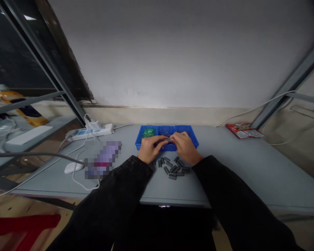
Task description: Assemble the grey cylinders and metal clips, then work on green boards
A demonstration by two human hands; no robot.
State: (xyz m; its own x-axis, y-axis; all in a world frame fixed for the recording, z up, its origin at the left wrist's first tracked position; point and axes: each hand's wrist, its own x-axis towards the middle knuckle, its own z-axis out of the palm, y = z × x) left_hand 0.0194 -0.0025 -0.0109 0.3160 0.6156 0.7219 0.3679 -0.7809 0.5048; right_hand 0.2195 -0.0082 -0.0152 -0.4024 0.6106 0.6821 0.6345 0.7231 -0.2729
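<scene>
Both hands meet over the front of a blue divided tray [168, 147]. My left hand [151, 148] is pinched on a small part between the fingertips, too small to make out. My right hand [184, 146] is closed at the same spot, its fingertips touching or nearly touching the left ones. The tray's left compartment holds green items [149, 132]. Small metal pieces [164, 134] lie in the middle compartment; the right one is partly hidden by my right hand. Several dark grey cylinders [172, 176] lie loose on the table below my hands.
On the grey table [232, 174] at the left are a white power strip [99, 131], cables, a pixelated purple object [107, 157] and a white item [73, 167]. A red packet [244, 130] lies at the back right. Metal posts flank the table; a wall stands behind.
</scene>
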